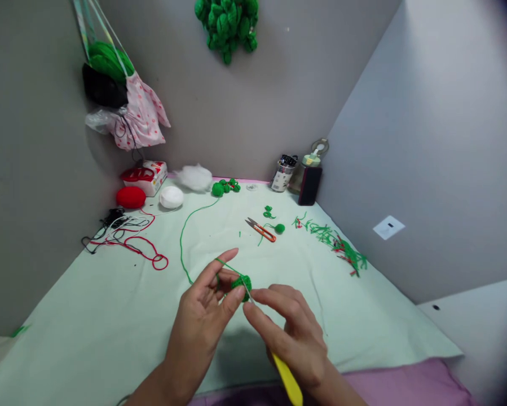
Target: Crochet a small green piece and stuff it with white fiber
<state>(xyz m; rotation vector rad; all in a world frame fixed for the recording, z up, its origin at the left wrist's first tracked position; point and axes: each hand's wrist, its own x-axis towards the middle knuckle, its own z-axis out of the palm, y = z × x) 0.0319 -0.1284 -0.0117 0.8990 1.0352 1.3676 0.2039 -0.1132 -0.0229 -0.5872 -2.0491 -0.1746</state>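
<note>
Between thumb and fingers, my left hand (206, 310) pinches a small green crochet piece (241, 283). Green yarn (184, 225) is looped around that hand's raised index finger and trails back to a small green yarn ball (217, 189). My right hand (293, 327) is closed around a crochet hook with a yellow handle (287, 379). The hook's thin metal shaft meets the crochet piece, and its tip is too small to make out. Beyond my hands lie orange thread snips (261, 230) and a small green crocheted ball (280, 228) with a yarn tail.
Green and red yarn scraps (340, 245) lie at the right. A red yarn ball (130, 197), a white yarn ball (171, 197), tangled strands and white stuffing (195, 177) are at the back left. A pen cup (282, 175) and dark box (309, 185) stand against the wall.
</note>
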